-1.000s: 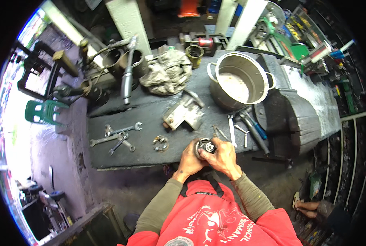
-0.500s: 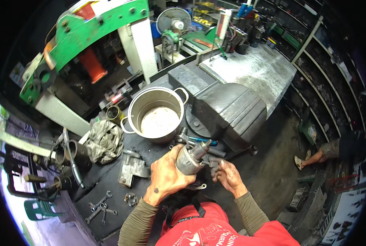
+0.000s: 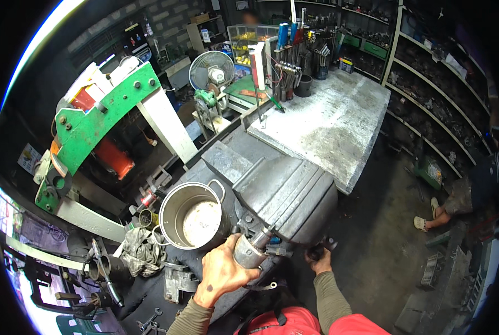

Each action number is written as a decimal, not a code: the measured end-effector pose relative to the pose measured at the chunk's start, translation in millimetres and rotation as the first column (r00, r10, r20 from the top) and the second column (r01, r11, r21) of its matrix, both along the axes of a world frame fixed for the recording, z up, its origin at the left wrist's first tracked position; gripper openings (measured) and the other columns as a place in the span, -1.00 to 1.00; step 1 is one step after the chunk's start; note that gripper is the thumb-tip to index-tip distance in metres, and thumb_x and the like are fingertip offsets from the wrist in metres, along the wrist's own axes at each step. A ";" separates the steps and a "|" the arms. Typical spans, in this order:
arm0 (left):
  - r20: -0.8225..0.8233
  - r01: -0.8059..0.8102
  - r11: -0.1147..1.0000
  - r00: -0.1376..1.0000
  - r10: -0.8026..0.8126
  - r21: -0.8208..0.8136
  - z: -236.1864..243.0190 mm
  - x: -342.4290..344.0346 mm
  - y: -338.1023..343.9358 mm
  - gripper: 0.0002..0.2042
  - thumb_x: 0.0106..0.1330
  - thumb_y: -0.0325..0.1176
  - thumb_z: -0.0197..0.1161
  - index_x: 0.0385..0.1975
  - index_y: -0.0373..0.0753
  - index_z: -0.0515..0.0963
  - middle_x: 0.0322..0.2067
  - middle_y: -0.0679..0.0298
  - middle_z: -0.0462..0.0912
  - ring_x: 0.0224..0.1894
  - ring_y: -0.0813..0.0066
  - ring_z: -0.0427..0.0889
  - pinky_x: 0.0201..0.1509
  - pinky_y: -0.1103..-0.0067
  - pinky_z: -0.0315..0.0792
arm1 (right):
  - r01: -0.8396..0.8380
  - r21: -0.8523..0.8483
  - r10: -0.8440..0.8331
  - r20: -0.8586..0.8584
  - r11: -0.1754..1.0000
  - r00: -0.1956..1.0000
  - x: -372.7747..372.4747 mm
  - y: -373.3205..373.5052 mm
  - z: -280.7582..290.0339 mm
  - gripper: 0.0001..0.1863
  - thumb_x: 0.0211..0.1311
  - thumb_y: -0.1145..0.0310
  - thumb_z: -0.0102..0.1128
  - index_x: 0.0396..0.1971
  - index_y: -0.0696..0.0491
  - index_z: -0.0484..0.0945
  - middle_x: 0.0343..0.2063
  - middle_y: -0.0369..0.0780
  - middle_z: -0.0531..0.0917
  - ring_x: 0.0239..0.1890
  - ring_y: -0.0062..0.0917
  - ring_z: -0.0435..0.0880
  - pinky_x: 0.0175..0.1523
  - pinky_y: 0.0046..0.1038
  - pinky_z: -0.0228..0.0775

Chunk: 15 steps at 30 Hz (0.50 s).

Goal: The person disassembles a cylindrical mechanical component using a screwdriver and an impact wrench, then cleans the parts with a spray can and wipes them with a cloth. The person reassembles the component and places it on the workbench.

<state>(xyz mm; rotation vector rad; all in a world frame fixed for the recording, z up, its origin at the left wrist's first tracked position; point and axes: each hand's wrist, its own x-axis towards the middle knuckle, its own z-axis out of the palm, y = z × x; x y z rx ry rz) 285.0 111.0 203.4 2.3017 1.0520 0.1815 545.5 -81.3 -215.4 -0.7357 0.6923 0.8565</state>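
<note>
Left hand (image 3: pixel 222 272): grips grey cylindrical metal part (image 3: pixel 248 255)
Right hand (image 3: pixel 320 263): curled around dark metal vise handle (image 3: pixel 316 253)
Pale rectangular sheet (image 3: pixel 29 158), nine o'clock: markings too small to read

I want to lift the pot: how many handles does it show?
2: the upper-right handle and the lower-left handle of the pot, on opposite sides.

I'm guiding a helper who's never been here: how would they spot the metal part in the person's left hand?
Find the large two-handled pot. Below and to its right in the picture, the left hand grips a round grey metal part. Unlike the blocky casting to its left, it is hand-held, with a narrower cylinder jutting toward the upper right.
</note>
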 end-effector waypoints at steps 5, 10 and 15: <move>-0.066 -0.013 1.000 0.998 0.012 -0.021 7.2 0.0 -2.0 -0.13 -0.16 -0.04 0.56 0.26 -0.31 0.55 -0.19 -0.14 0.80 -0.11 -0.09 0.81 0.07 0.22 0.65 | 0.019 -0.058 0.000 0.313 0.998 0.950 101.7 26.5 97.7 -0.51 0.27 -0.25 0.28 -0.15 -0.13 0.52 -0.43 -0.28 0.53 -0.36 -0.41 0.62 -0.24 -0.24 0.54; -0.082 -0.013 1.000 0.997 0.014 0.011 10.7 -0.3 -3.2 -0.13 -0.17 -0.06 0.56 0.26 -0.31 0.55 -0.22 -0.15 0.80 -0.12 -0.10 0.82 0.06 0.21 0.65 | 0.043 0.075 -0.086 0.790 0.996 0.607 120.4 45.6 297.7 -0.63 0.47 -0.09 0.22 -0.33 -0.09 0.47 -0.62 -0.35 0.46 -0.64 -0.58 0.48 -0.50 -0.46 0.34; -0.058 -0.005 1.000 0.998 0.006 0.018 10.0 -0.5 -3.6 -0.12 -0.17 -0.06 0.56 0.27 -0.32 0.55 -0.23 -0.16 0.80 -0.13 -0.10 0.82 0.05 0.20 0.66 | -0.101 -0.597 0.251 0.477 0.796 -0.842 -71.7 -17.8 283.2 -0.79 -0.04 0.13 0.48 -0.48 -0.16 0.61 -0.44 -0.34 0.58 -0.47 -0.37 0.56 -0.23 -0.27 0.45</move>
